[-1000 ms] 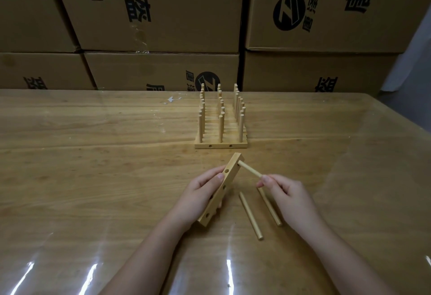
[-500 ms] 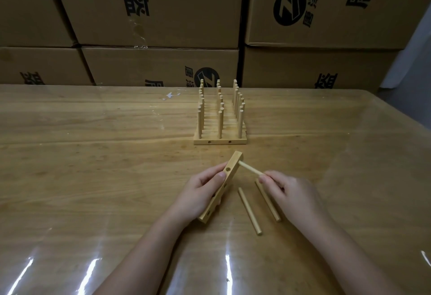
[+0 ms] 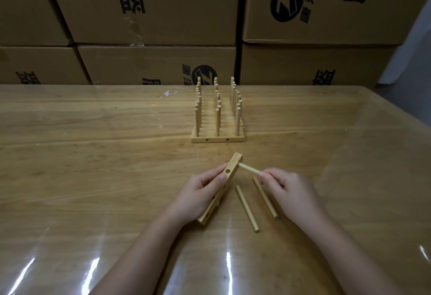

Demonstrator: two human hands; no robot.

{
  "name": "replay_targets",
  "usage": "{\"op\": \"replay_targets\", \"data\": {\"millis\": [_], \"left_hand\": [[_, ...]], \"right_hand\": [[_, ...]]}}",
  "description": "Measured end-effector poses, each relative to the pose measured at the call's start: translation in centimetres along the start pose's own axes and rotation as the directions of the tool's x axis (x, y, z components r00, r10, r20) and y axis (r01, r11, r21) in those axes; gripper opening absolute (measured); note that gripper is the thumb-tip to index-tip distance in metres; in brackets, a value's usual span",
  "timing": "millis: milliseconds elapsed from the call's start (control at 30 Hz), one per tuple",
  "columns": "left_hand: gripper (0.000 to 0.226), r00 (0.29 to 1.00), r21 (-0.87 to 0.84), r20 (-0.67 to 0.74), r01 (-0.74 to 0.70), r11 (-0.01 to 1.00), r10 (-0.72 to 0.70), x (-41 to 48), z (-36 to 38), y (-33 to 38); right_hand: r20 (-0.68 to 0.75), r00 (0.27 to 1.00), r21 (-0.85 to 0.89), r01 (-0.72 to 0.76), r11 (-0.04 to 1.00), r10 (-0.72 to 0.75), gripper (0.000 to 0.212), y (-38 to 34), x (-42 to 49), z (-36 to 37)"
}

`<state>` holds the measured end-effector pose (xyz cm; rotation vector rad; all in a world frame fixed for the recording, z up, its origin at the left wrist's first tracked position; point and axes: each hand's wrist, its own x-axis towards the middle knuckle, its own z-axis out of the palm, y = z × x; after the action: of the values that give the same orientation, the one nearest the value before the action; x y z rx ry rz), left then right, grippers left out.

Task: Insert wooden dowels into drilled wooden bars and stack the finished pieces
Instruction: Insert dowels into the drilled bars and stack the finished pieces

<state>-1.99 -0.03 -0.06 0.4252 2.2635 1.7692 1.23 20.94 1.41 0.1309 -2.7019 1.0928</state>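
Risk first: dowel [image 3: 248, 168] met the far hole of the drilled bar [image 3: 233, 166] at a slant, not square to the face. If the right hand [image 3: 291, 189] pushed along that line, my guess is the tip would bind on the hole's edge or the bar would twist in the left hand [image 3: 198, 192]. Cause: the bar looked propped on its near end only, with the far end raised off the table [image 3: 93, 154], so only the left hand resisted a side load. The slick clear cover on the table (glare streaks all over it) could let that near end skid. Couldn't tell how deep the tip sat.

Grips: the left hand was curled round the bar's middle, thumb on the drilled face. The right hand pinched the dowel's near-right end between thumb and fingertips. The rest of the dowel ran far-left from the pinch to the bar, so the hole sat just far-left of the pinch.

Two loose dowels [image 3: 247, 208] lay flat between the hands, just right of the bar, and one ran partly under the right hand. The finished stack [image 3: 218, 120] stood farther off, pegs upright, well apart from both hands. Cardboard boxes [image 3: 163, 3] lined the far edge.
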Motion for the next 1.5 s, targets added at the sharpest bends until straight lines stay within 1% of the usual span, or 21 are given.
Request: {"op": "replay_targets", "data": {"millis": [233, 300, 367, 400, 500, 533, 600, 633, 700, 767, 900, 1033, 1167, 1300, 1400, 1500], "left_hand": [[0.031, 0.998, 0.092, 0.038, -0.057, 0.994, 0.053, -0.1, 0.0, 0.1], [0.030, 0.998, 0.086, 0.028, -0.053, 0.995, 0.051, 0.0, 0.0, 0.1], [0.029, 0.999, 0.076, 0.033, -0.029, 0.997, 0.027, 0.2, 0.0, 0.1], [0.028, 0.999, 0.080, 0.042, -0.017, 0.997, 0.014, 0.2, 0.0, 0.1], [0.024, 0.999, 0.118, 0.042, 0.000, 0.993, -0.005, 0.1, 0.1, 0.2], [0.029, 0.999, 0.107, 0.041, -0.001, 0.994, -0.004, 0.0, 0.1, 0.3], [0.051, 0.998, 0.056, 0.068, -0.002, 0.998, -0.001, 0.1, 0.0, 0.1], [0.056, 0.995, 0.033, 0.095, -0.008, 0.999, 0.005, 0.1, 0.0, 0.1], [0.060, 0.989, -0.015, 0.144, -0.021, 1.000, 0.023, 0.1, -0.2, 0.0], [0.062, 0.987, -0.060, 0.158, -0.031, 0.998, 0.040, 0.1, -0.4, 0.0], [0.062, 0.987, -0.092, 0.152, -0.047, 0.995, 0.060, 0.0, -0.5, -0.1], [0.063, 0.985, -0.085, 0.160, -0.050, 0.995, 0.063, -0.2, -0.5, 0.0], [0.063, 0.987, -0.061, 0.156, -0.041, 0.997, 0.050, -0.3, -0.5, 0.1], [0.066, 0.986, -0.027, 0.160, -0.041, 0.999, 0.045, -0.4, -0.5, 0.0], [0.065, 0.986, -0.017, 0.162, -0.046, 0.999, 0.048, -0.3, -0.4, -0.1], [0.061, 0.987, -0.042, 0.156, -0.041, 0.998, 0.047, -0.1, -0.1, -0.1]], "right_hand": [[0.078, 0.993, 0.139, -0.094, 0.986, 0.084, 0.029, 1.0, 0.4, 0.1], [0.087, 0.991, 0.144, -0.113, 0.983, 0.101, 0.028, 1.1, 0.4, 0.2], [0.083, 0.992, 0.085, -0.102, 0.991, 0.095, 0.027, 1.0, 0.4, 0.3], [0.078, 0.994, 0.022, -0.077, 0.997, 0.076, 0.025, 0.8, 0.4, 0.3], [0.034, 0.997, -0.243, 0.077, 0.967, -0.071, 0.024, 0.5, 0.3, 0.2], [0.013, 0.993, -0.294, 0.120, 0.948, -0.121, 0.024, 0.4, 0.2, 0.2], [0.001, 0.984, -0.346, 0.169, 0.923, -0.180, 0.024, -0.1, 0.0, 0.3], [0.012, 0.980, -0.372, 0.187, 0.909, -0.197, 0.024, -0.3, -0.1, 0.5], [0.044, 0.979, -0.412, 0.199, 0.889, -0.198, 0.027, -0.6, -0.2, 0.9], [0.047, 0.983, -0.423, 0.179, 0.888, -0.176, 0.031, -0.6, -0.4, 1.0], [-0.028, 0.985, -0.361, 0.147, 0.921, -0.168, 0.028, -1.1, -0.9, 1.4], [-0.046, 0.992, -0.234, 0.105, 0.967, -0.119, 0.024, -1.2, -1.0, 1.4], [-0.019, 0.998, -0.103, 0.057, 0.993, -0.059, 0.021, -1.0, -0.9, 1.3], [0.021, 0.997, 0.088, -0.077, 0.993, 0.076, 0.032, -0.4, -0.5, 1.7], [0.043, 0.994, 0.140, -0.106, 0.984, 0.101, 0.032, -0.1, -0.3, 1.8], [0.062, 0.993, 0.186, -0.107, 0.977, 0.097, 0.022, -0.2, 0.0, 1.7]]}}
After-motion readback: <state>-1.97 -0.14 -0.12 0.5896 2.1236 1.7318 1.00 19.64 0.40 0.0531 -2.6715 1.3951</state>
